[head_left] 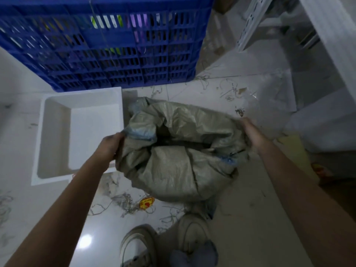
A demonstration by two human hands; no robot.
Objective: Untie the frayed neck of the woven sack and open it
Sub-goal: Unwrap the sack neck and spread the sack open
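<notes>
A grey-green woven sack (173, 166) stands on the tiled floor in the middle of the head view. Its neck is spread apart, with a dark gap (173, 140) showing between the folded edges, and blue-tinted frayed rim at left and right. My left hand (112, 145) grips the sack's left rim. My right hand (250, 132) holds the right rim, fingers curled over the cloth. No tie is visible on the neck. What lies inside is too dark to tell.
A white rectangular tub (57, 132) sits left of the sack. A big blue slatted crate (107, 41) stands behind. Loose threads and a red-yellow wrapper (146, 202) litter the floor. My shoes (192, 234) are just below the sack. Clear plastic (269, 105) and white shelving at right.
</notes>
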